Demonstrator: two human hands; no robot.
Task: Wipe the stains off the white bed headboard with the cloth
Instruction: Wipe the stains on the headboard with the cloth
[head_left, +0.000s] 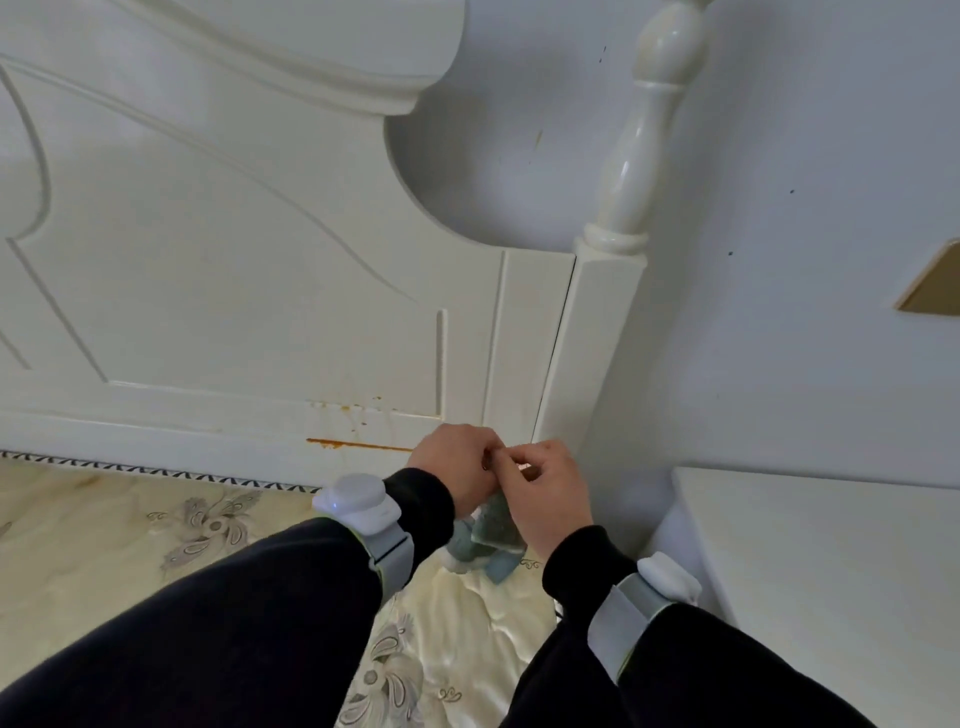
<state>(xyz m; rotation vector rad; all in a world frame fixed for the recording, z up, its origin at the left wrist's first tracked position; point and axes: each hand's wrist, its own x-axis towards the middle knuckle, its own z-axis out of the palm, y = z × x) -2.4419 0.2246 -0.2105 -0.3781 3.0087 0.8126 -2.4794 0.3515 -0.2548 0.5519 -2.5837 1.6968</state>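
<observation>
The white bed headboard (234, 270) fills the upper left, with carved curves and a turned corner post (639, 156). Orange-brown stains (353, 443) run as a streak along its bottom rail, with drips and spots just above. My left hand (457, 462) and my right hand (545, 493) meet in front of the rail's right end, fingers curled and pinching the top of a blue-green cloth (491, 535). The cloth hangs down below both hands over the mattress. Its upper part is hidden by my fingers.
A cream mattress (104, 545) with grey floral embroidery lies below the headboard. A white nightstand (831, 561) stands at the right, against a pale wall (805, 156) with small dark specks. White wrist devices sit on both black sleeves.
</observation>
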